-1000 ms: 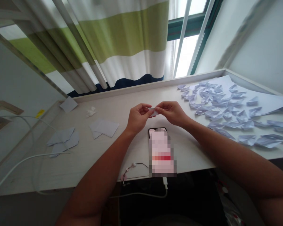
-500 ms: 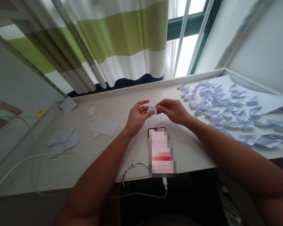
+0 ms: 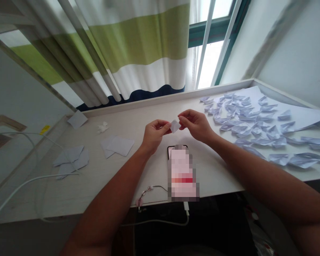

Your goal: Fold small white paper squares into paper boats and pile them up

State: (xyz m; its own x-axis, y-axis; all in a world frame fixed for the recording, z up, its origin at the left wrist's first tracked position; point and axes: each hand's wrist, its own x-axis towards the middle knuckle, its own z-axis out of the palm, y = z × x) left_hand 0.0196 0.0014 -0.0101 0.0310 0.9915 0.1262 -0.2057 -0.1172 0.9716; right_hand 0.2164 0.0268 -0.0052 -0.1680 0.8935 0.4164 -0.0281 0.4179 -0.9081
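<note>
A small folded piece of white paper [image 3: 175, 126] is pinched in the fingertips of my left hand [image 3: 154, 134]. My right hand [image 3: 196, 125] is just to its right, curled fingertips beside the paper's corner, and seems to hold nothing. Below both hands a smartphone [image 3: 182, 172] lies on the white desk [image 3: 138, 177], its screen pixelated. A paper-boat pile [image 3: 245, 122] lies to the right of my right hand.
Loose paper squares [image 3: 120, 145] and grey-white folded sheets [image 3: 72, 160] lie left of my arms, near a crumpled tissue [image 3: 102, 127]. A white cable [image 3: 29, 183] crosses the desk's left end. A striped curtain and window stand behind the desk.
My hands have moved slightly apart. The paper now shows more fully at my left fingertips, and my right fingers have drawn back from it.
</note>
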